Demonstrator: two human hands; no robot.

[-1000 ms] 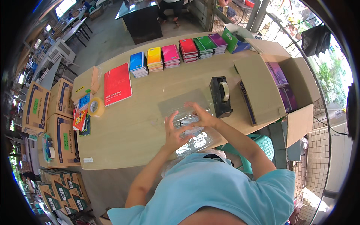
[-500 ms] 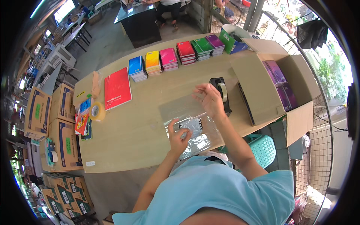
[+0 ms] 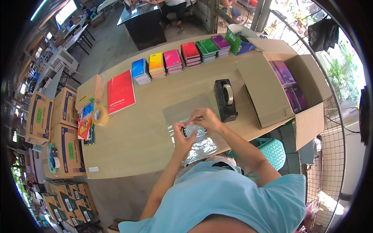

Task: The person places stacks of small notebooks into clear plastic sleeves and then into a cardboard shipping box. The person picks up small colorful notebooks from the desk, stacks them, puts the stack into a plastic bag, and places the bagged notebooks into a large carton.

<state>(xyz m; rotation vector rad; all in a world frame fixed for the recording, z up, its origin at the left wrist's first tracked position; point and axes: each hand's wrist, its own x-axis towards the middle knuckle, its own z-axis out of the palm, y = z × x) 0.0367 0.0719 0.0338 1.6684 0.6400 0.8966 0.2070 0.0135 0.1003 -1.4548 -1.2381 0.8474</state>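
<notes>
In front of me a shiny clear plastic bag lies by the table's near edge. Within it is a small pale item with a black-toothed edge, mostly covered by my hands; its kind cannot be told. My left hand is closed on the bag's left side, its thumb over the plastic. My right hand pinches at the bag's far edge, its fingertips meeting those of the left. What sits in that pinch is too small to make out. Right of my hands stands a black tape dispenser with a roll of clear tape.
Small notebooks stand in coloured stacks along the far edge. A large red notebook and a yellowish tape roll lie left. An open carton of purple notebooks stands right, a green stool below it. Closed cartons flank the left side.
My right hand has moved from beside the tape dispenser down and left to the bag. My left fingers have drawn in to meet it. The dispenser now shows fully.
</notes>
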